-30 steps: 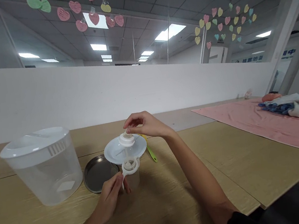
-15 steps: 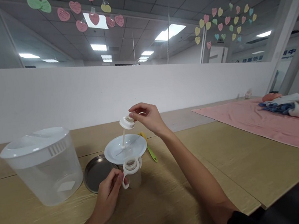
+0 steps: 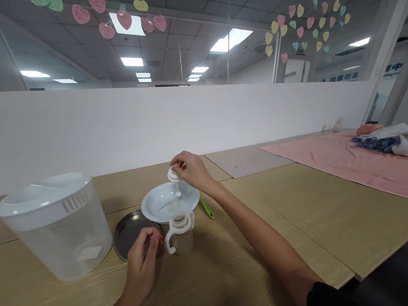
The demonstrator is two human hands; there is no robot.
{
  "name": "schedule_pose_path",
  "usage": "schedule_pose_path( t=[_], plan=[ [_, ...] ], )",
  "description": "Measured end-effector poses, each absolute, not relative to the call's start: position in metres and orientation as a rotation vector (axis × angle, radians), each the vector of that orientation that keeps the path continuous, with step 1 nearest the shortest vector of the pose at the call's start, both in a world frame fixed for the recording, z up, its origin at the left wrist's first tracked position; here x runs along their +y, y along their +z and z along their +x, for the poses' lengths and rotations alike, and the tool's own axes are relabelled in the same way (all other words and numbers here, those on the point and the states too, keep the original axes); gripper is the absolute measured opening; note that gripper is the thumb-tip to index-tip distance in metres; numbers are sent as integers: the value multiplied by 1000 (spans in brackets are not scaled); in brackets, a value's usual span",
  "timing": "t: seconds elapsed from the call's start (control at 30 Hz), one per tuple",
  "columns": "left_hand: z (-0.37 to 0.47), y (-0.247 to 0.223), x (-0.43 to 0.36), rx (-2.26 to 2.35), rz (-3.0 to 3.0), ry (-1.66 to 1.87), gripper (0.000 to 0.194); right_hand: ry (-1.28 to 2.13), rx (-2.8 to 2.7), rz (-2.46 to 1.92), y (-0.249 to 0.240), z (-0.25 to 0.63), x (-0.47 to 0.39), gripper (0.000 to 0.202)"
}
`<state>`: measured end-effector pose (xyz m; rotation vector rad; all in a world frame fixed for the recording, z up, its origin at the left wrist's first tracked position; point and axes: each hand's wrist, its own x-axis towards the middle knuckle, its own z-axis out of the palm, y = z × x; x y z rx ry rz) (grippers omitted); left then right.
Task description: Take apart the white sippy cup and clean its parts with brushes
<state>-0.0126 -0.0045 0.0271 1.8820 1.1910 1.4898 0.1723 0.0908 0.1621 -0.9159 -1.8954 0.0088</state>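
Note:
My right hand pinches the white top of a baby bottle, its lid, with a straw ending in a small weighted ball hanging below it. The lid hangs over a pale blue plate. In front of the plate stands the open baby bottle, clear with white handles on both sides. Just left of the bottle's handle is my left hand, fingers curled in and thumb against them. A small gap separates it from the handle, and I see nothing in it.
A lidded translucent bucket stands at the left, beside a round dark metal pan. Behind the bottle, a green-handled brush lies by the plate. On the right a pink cloth bears a pile of fabric.
My left hand has let go of the bottle's handle and moved slightly left. My right hand has shifted a little left and down, turning the lid so its straw hangs straighter.

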Motion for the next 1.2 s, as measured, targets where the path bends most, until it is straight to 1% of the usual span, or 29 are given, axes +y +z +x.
schedule_pose_path(
  t=[0.2,0.3,0.37,0.5,0.73,0.9,1.2],
  plan=[
    [-13,26,-3,1234,1918,1518,31,128,-2134,-1014,152,171,97,15],
    [-15,26,-1,1255,1961,1583,29,231,-2215,-990,149,168,96,9],
    [-17,26,2,1245,1996,1640,27,403,-2220,-995,148,164,94,6],
    [-22,22,8,1246,2089,1696,28,797,-2182,-996,147,158,87,10],
    [-23,14,18,1344,2258,1463,36,1106,-2123,-938,146,157,85,11],
    [-23,10,19,1287,2415,1320,40,1191,-2142,-897,144,157,88,13],
    [-23,8,23,1155,2542,1249,43,1238,-2286,-876,132,156,99,22]
  ],
)
